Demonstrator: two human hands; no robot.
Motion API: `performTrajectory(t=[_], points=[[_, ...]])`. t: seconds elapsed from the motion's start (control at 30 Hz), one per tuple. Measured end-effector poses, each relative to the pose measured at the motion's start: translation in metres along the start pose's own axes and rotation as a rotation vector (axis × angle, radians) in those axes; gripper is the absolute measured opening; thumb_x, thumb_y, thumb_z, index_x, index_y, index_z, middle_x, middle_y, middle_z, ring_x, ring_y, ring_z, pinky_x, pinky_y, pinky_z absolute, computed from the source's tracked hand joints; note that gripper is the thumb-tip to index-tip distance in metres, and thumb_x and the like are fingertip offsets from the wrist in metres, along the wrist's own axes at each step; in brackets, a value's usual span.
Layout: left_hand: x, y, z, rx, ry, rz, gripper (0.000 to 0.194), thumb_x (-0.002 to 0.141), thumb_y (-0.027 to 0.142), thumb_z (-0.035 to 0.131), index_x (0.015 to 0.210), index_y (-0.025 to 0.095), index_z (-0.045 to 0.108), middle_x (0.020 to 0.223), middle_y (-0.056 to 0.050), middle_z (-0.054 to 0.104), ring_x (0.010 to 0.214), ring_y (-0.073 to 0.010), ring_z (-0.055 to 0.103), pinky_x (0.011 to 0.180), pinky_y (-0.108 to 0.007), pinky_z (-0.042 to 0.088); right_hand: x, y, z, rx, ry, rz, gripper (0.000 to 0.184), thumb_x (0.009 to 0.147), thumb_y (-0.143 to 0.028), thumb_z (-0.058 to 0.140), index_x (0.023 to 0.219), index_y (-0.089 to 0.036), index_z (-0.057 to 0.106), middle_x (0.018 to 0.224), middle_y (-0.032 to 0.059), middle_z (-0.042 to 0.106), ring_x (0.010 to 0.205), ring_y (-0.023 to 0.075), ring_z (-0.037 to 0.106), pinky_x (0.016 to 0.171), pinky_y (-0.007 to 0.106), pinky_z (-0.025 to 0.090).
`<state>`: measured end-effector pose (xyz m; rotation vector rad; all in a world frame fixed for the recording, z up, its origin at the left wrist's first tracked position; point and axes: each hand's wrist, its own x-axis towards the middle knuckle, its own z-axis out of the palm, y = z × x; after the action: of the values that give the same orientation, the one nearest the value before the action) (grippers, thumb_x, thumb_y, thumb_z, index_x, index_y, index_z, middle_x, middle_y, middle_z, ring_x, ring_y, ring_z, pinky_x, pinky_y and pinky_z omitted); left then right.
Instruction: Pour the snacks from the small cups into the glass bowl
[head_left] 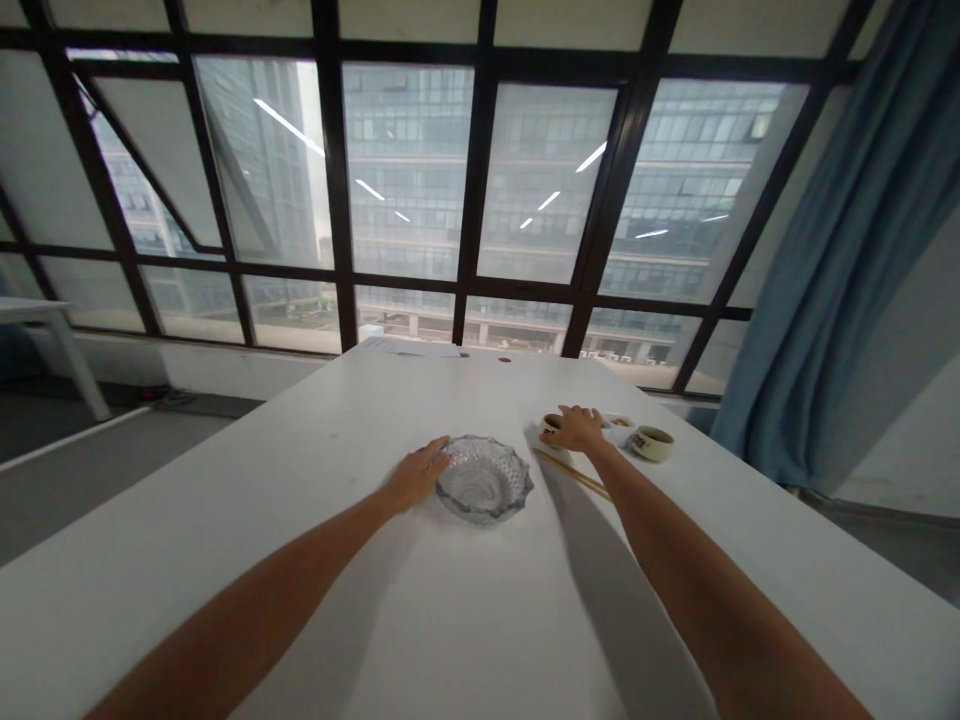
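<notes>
A clear cut-glass bowl (484, 480) sits on the white table (465, 620), and nothing shows inside it. My left hand (418, 474) rests against the bowl's left rim, fingers curved onto the glass. My right hand (577, 428) reaches further back and lies over a small round cup (551, 423), covering most of it; the fingers look bent down over it. A pair of wooden chopsticks (571, 472) lies on the table just in front of that hand, partly under my forearm.
Behind my right hand stand a small white dish (619, 428) and a second small cup (651, 442). Papers (409, 347) lie at the table's far edge. A big window wall fills the background, with a blue curtain (832, 270) at right.
</notes>
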<state>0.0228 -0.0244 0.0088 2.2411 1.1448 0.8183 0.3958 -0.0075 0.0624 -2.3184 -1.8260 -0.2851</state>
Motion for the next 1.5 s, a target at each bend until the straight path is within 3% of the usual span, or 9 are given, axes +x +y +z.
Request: performTrajectory(t=[0.17, 0.33, 0.43, 0.6, 0.73, 0.9, 1.27, 1.4, 1.5], points=[[-0.003, 0.006, 0.012, 0.020, 0.023, -0.006, 0.057, 0.101, 0.049, 0.040, 0.153, 0.025, 0.044, 0.138, -0.009, 0.067, 0.130, -0.0268, 0.061, 0.112, -0.040, 0.044, -0.015, -0.005, 0.008, 0.150, -0.045, -0.083, 0.070, 0.077, -0.057, 0.079, 0.132, -0.018, 0.064, 0.132, 0.0176, 0.065, 0.116, 0.0317, 0.065, 0.096, 0.034, 0.047], [-0.005, 0.012, 0.013, 0.005, 0.012, -0.007, 0.058, 0.100, 0.050, 0.042, 0.152, 0.024, 0.045, 0.138, -0.009, 0.067, 0.130, -0.0282, 0.061, 0.111, -0.039, 0.044, -0.031, -0.014, 0.012, 0.290, 0.022, -0.023, 0.073, 0.084, -0.051, 0.074, 0.142, -0.013, 0.050, 0.126, 0.0158, 0.069, 0.113, 0.0280, 0.067, 0.092, 0.033, 0.052], [-0.005, 0.013, 0.011, 0.018, 0.003, -0.002, 0.058, 0.100, 0.051, 0.042, 0.152, 0.024, 0.045, 0.139, -0.009, 0.066, 0.130, -0.0280, 0.060, 0.110, -0.039, 0.044, -0.039, -0.023, 0.002, 0.417, 0.165, -0.045, 0.079, 0.083, -0.047, 0.074, 0.145, -0.013, 0.041, 0.131, 0.0163, 0.065, 0.117, 0.0262, 0.065, 0.098, 0.034, 0.050], [-0.003, 0.013, 0.011, 0.038, 0.011, 0.006, 0.059, 0.100, 0.052, 0.042, 0.152, 0.023, 0.045, 0.139, -0.010, 0.066, 0.129, -0.0281, 0.061, 0.109, -0.039, 0.045, -0.059, -0.043, -0.028, 0.650, 0.381, -0.388, 0.083, 0.068, -0.040, 0.086, 0.137, -0.015, 0.045, 0.126, 0.0148, 0.064, 0.112, 0.0303, 0.064, 0.100, 0.042, 0.051], [-0.003, 0.014, 0.011, 0.024, 0.022, 0.009, 0.057, 0.100, 0.051, 0.044, 0.150, 0.024, 0.048, 0.135, -0.009, 0.069, 0.126, -0.0280, 0.063, 0.107, -0.038, 0.047, -0.078, -0.063, -0.047, 0.404, 0.377, -0.700, 0.076, 0.069, -0.023, 0.083, 0.137, -0.019, 0.050, 0.134, 0.0159, 0.056, 0.122, 0.0354, 0.054, 0.105, 0.050, 0.046], [-0.003, 0.018, 0.010, 0.035, 0.018, 0.024, 0.055, 0.100, 0.045, 0.042, 0.151, 0.023, 0.047, 0.140, -0.009, 0.065, 0.131, -0.0277, 0.060, 0.112, -0.039, 0.044, -0.091, -0.081, -0.053, 0.105, 0.313, -0.909, 0.079, 0.070, -0.006, 0.072, 0.144, -0.018, 0.049, 0.140, 0.0157, 0.056, 0.120, 0.0352, 0.051, 0.102, 0.049, 0.046], [-0.003, 0.019, 0.010, 0.047, 0.021, 0.036, 0.057, 0.101, 0.043, 0.040, 0.152, 0.020, 0.045, 0.144, -0.011, 0.062, 0.136, -0.0275, 0.056, 0.114, -0.039, 0.043, -0.099, -0.089, -0.055, -0.146, 0.398, -1.022, 0.066, 0.083, 0.006, 0.055, 0.141, -0.025, 0.057, 0.153, 0.0074, 0.054, 0.131, 0.0329, 0.049, 0.098, 0.046, 0.045], [-0.002, 0.019, 0.010, 0.036, 0.025, 0.030, 0.055, 0.101, 0.044, 0.040, 0.151, 0.022, 0.046, 0.142, -0.009, 0.064, 0.132, -0.0266, 0.059, 0.113, -0.039, 0.044, -0.097, -0.087, -0.056, 0.059, 0.390, -1.003, 0.065, 0.082, 0.002, 0.059, 0.141, -0.026, 0.057, 0.153, 0.0088, 0.054, 0.134, 0.0333, 0.049, 0.104, 0.049, 0.043], [-0.002, 0.017, 0.009, 0.022, 0.025, 0.014, 0.057, 0.100, 0.047, 0.042, 0.150, 0.021, 0.047, 0.141, -0.010, 0.065, 0.130, -0.0272, 0.061, 0.112, -0.038, 0.045, -0.090, -0.081, -0.056, 0.470, 0.422, -0.880, 0.065, 0.081, -0.021, 0.075, 0.142, -0.023, 0.052, 0.147, 0.0140, 0.057, 0.131, 0.0343, 0.053, 0.106, 0.050, 0.044]])
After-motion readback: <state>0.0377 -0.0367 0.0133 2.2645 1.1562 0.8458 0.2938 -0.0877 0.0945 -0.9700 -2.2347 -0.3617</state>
